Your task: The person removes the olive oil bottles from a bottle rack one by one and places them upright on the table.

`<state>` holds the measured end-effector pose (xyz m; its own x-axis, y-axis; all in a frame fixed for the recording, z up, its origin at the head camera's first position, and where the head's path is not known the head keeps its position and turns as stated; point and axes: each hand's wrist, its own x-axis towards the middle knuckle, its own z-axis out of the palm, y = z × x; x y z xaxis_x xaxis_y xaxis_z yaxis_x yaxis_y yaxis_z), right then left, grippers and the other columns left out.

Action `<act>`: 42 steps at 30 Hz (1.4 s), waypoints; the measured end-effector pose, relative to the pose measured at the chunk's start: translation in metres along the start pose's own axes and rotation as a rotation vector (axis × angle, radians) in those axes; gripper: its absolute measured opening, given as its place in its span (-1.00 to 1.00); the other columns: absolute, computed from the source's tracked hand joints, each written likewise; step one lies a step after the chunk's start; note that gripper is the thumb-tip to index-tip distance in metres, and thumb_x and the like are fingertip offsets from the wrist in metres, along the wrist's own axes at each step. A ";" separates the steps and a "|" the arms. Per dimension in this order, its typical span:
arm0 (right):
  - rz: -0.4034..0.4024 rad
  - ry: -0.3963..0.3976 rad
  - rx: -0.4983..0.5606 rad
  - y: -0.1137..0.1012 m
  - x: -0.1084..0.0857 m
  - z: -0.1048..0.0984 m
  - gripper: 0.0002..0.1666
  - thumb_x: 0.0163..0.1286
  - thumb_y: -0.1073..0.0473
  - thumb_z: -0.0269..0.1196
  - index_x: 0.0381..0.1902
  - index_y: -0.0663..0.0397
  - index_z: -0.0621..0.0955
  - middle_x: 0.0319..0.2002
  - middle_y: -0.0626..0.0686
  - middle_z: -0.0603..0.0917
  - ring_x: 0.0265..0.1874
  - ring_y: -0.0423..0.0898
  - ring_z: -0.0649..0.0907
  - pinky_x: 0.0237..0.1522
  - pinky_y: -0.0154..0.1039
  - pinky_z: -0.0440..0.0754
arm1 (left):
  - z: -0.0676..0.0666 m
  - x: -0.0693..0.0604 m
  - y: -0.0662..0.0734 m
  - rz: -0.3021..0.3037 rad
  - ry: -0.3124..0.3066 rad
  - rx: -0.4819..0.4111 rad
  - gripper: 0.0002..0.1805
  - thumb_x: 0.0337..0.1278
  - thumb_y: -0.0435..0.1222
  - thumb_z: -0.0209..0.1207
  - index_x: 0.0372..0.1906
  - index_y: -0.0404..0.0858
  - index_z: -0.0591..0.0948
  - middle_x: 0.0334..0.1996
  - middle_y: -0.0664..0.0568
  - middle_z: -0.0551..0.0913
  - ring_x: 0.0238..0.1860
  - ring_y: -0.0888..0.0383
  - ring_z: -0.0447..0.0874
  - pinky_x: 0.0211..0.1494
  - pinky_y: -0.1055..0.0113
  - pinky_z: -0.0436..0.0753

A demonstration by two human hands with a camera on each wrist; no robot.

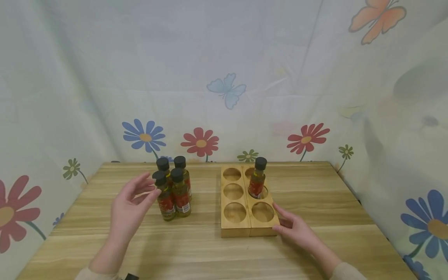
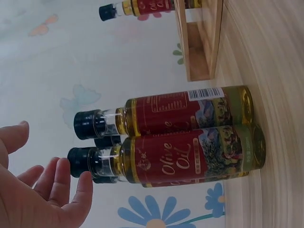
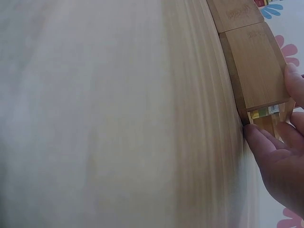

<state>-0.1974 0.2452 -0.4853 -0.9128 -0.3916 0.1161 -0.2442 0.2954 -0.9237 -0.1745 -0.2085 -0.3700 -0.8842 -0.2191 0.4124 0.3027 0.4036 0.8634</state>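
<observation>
On the left of the table stand several olive oil bottles (image 1: 181, 196) with black caps and red labels, grouped upright. My left hand (image 1: 131, 204) is beside the front-left bottle, fingers spread and holding nothing. In the left wrist view the fingers of that hand (image 2: 42, 199) come close to the black cap of an olive oil bottle (image 2: 190, 156); whether they touch it I cannot tell. A wooden rack (image 1: 236, 232) with two rows of round holes lies right of centre. One bottle (image 1: 257, 182) stands in its right row. My right hand (image 1: 297, 231) grips the rack's near right corner, thumb and fingers on the wood (image 3: 259, 71).
The wood-grain table (image 1: 196, 252) reaches back to a pale curtain (image 1: 273, 97) printed with flowers and butterflies. Similar cloth hangs at both sides. The rack looks like two blocks set side by side.
</observation>
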 end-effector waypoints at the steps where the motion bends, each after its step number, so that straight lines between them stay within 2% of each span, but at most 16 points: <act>1: -0.001 0.000 0.001 0.000 0.000 0.000 -0.11 0.33 0.21 0.35 0.48 0.34 0.19 0.44 0.42 0.12 0.17 0.36 0.53 0.10 -0.20 0.57 | 0.001 -0.001 0.001 0.007 0.001 -0.011 -0.44 0.17 -0.31 0.37 0.28 -0.27 0.52 0.03 -0.09 0.66 -0.05 0.28 0.64 -0.01 0.52 0.60; 5: -0.006 0.000 -0.001 0.002 0.000 0.000 -0.11 0.34 0.21 0.34 0.48 0.34 0.19 0.44 0.42 0.12 0.16 0.36 0.53 0.10 -0.21 0.57 | 0.008 -0.003 0.006 0.049 -0.009 -0.055 -0.46 0.13 -0.39 0.38 0.25 -0.26 0.55 -0.02 -0.10 0.68 -0.07 0.26 0.65 -0.03 0.50 0.62; 10: -0.004 -0.001 0.004 0.002 -0.001 0.000 -0.11 0.33 0.22 0.35 0.48 0.35 0.18 0.44 0.41 0.12 0.16 0.36 0.53 0.10 -0.21 0.57 | 0.021 -0.006 0.012 0.097 -0.065 -0.089 -0.47 0.12 -0.42 0.38 0.24 -0.25 0.57 -0.06 -0.10 0.69 -0.09 0.23 0.66 -0.05 0.49 0.63; 16: 0.005 -0.001 0.018 0.002 -0.001 0.001 -0.09 0.32 0.22 0.35 0.49 0.33 0.17 0.45 0.41 0.11 0.17 0.35 0.53 0.10 -0.21 0.57 | 0.039 -0.010 0.013 0.129 -0.145 -0.136 -0.47 0.10 -0.44 0.38 0.22 -0.27 0.57 -0.07 -0.12 0.68 -0.09 0.17 0.67 -0.07 0.44 0.65; 22: 0.011 -0.001 0.014 0.002 -0.001 0.001 -0.09 0.32 0.21 0.35 0.49 0.31 0.17 0.45 0.41 0.10 0.17 0.35 0.53 0.10 -0.20 0.56 | 0.058 -0.011 0.013 0.149 -0.190 -0.159 -0.46 0.04 -0.47 0.41 0.19 -0.25 0.59 -0.10 -0.07 0.69 -0.11 0.11 0.68 -0.08 0.40 0.67; 29: 0.010 0.000 0.009 0.003 -0.001 0.001 -0.09 0.32 0.20 0.35 0.49 0.30 0.17 0.45 0.40 0.11 0.17 0.34 0.53 0.11 -0.20 0.56 | 0.079 -0.012 0.011 0.105 -0.231 -0.168 -0.48 0.08 -0.39 0.41 0.19 -0.19 0.59 -0.10 -0.06 0.69 -0.09 0.08 0.69 -0.04 0.36 0.67; 32: 0.010 0.000 0.016 0.003 -0.001 0.001 -0.09 0.32 0.21 0.36 0.49 0.31 0.17 0.45 0.40 0.11 0.18 0.35 0.52 0.11 -0.19 0.56 | 0.086 -0.012 0.010 0.082 -0.248 -0.172 -0.47 0.09 -0.35 0.42 0.21 -0.20 0.58 -0.08 -0.08 0.69 -0.07 0.08 0.68 0.01 0.23 0.67; 37: 0.011 0.000 0.019 0.003 0.000 0.001 -0.08 0.32 0.21 0.36 0.50 0.30 0.18 0.45 0.40 0.11 0.18 0.35 0.52 0.10 -0.20 0.56 | 0.100 -0.012 0.009 0.093 -0.269 -0.186 -0.46 0.08 -0.36 0.42 0.21 -0.25 0.58 -0.07 -0.11 0.70 -0.05 0.04 0.68 0.07 0.01 0.63; 42: 0.002 0.005 0.008 0.003 0.000 0.000 -0.09 0.32 0.20 0.36 0.50 0.28 0.18 0.45 0.40 0.12 0.16 0.33 0.54 0.10 -0.20 0.57 | 0.114 -0.010 0.006 0.087 -0.293 -0.184 -0.46 0.08 -0.38 0.42 0.21 -0.23 0.58 -0.05 -0.11 0.70 -0.03 0.02 0.68 0.06 0.04 0.64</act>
<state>-0.1981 0.2461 -0.4886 -0.9148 -0.3870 0.1159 -0.2397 0.2890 -0.9269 -0.2042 -0.1026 -0.4021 -0.9087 0.0838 0.4090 0.4168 0.2373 0.8775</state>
